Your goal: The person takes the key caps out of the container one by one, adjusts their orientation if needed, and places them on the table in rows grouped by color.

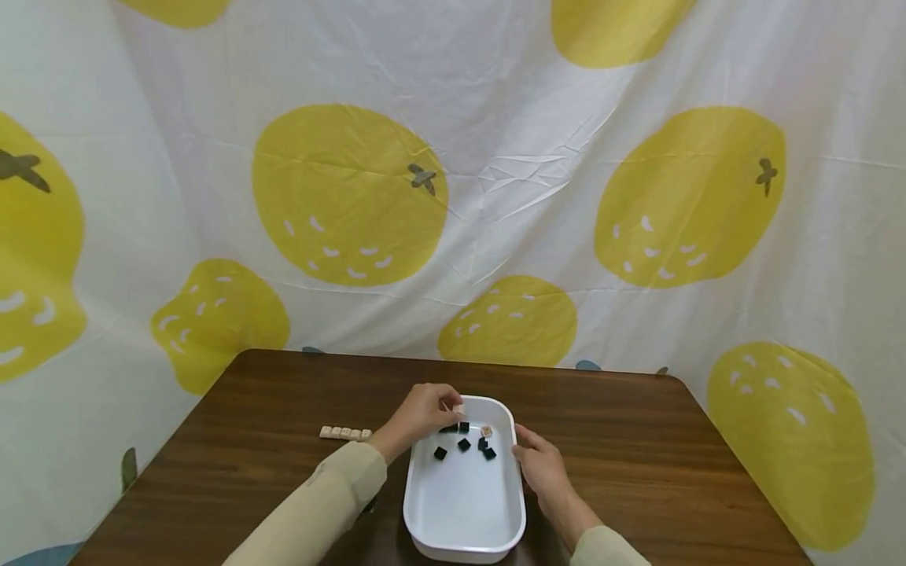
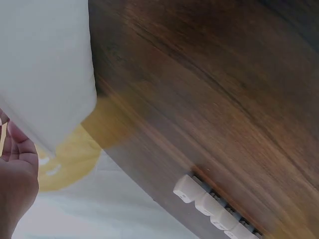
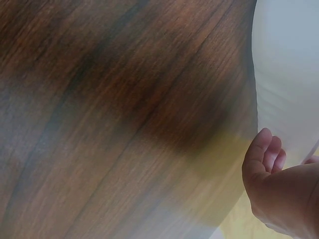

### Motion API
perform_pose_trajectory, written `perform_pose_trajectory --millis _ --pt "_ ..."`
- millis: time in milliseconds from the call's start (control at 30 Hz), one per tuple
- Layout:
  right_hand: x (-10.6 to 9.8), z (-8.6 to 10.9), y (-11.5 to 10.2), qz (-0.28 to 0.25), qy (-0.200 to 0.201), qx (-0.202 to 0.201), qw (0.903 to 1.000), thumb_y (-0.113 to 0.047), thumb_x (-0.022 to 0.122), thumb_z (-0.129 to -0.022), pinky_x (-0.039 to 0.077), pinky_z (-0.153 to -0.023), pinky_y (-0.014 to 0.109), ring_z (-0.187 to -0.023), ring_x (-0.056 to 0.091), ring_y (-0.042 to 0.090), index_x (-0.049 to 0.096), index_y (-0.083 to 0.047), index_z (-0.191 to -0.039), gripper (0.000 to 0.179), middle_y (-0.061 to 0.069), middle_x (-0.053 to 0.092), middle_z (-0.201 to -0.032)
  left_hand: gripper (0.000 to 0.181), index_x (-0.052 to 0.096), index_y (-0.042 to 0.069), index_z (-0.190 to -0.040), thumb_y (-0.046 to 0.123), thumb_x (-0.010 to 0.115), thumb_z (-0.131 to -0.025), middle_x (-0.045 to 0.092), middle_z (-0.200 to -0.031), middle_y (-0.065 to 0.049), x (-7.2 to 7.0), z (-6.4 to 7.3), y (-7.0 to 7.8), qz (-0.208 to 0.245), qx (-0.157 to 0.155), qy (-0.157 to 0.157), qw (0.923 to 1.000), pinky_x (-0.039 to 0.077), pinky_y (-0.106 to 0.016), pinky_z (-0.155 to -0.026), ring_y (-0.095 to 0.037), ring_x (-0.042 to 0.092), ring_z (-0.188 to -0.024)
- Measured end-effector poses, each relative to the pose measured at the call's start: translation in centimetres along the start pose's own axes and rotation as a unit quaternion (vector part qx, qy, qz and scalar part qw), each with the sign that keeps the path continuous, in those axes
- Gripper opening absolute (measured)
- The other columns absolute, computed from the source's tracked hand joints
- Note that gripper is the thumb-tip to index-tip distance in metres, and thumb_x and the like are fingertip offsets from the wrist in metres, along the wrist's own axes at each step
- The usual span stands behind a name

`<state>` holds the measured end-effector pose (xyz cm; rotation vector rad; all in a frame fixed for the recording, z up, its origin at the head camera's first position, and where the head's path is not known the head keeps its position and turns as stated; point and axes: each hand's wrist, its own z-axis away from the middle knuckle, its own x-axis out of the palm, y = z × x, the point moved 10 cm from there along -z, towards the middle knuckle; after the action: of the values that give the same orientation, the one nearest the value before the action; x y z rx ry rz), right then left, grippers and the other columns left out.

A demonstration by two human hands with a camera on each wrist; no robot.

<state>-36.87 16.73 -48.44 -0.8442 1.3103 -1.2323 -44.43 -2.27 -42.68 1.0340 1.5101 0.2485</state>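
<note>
The tray (image 1: 463,503) at lower centre looks smooth and glossy, the table (image 1: 637,464) at the bottom wood-grained with a sheen, the cloth (image 1: 510,181) above creased and satiny.

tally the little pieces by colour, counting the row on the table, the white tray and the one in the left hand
Light pieces: 7 (5 in the row, 1 in the white tray, 1 in the left hand)
Black pieces: at least 6 (the hand may hide more)
Total: at least 13
</note>
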Motion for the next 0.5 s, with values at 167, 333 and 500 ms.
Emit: perform_pose_trajectory --millis 167,333,500 --pt "0.0 0.0 0.1 -0.002 0.0 0.001 1.0 -0.008 0.053 -0.096 0.053 -0.068 0.039 -0.091 0.065 0.03 0.052 0.001 -0.141 0.045 0.028 0.06 -0.124 0.015 0.072 0.006 -0.1 0.012 0.076 -0.087 0.064 -0.085 0.001 -0.4 0.4 -0.4 0.006 0.001 -0.001 1.0 0.049 -0.026 -0.065 -0.012 0.056 -0.077" --pt "0.1 0.0 0.1 -0.002 -0.004 0.005 1.0 -0.009 0.053 -0.097 0.053 -0.068 0.041 -0.092 0.065 0.03 0.052 0.0 -0.141 0.045 0.029 0.059 -0.125 0.018 0.073 0.004 -0.104 0.011 0.075 -0.088 0.064 -0.084 0.002 -1.4 0.8 -1.1 0.007 0.002 0.013 0.9999 0.048 -0.027 -0.063 -0.012 0.056 -0.077" --pt "0.1 0.0 0.1 -0.003 -0.006 0.004 1.0 -0.009 0.052 -0.098 0.053 -0.068 0.041 -0.092 0.064 0.031 0.051 0.0 -0.141 0.045 0.029 0.058 -0.126 0.017 0.073 0.006 -0.101 0.013 0.076 -0.087 0.064 -0.085 0.003 -2.5 1.1 -1.8 0.008 -0.002 0.03 0.9995 0.049 -0.027 -0.064 -0.012 0.056 -0.077"
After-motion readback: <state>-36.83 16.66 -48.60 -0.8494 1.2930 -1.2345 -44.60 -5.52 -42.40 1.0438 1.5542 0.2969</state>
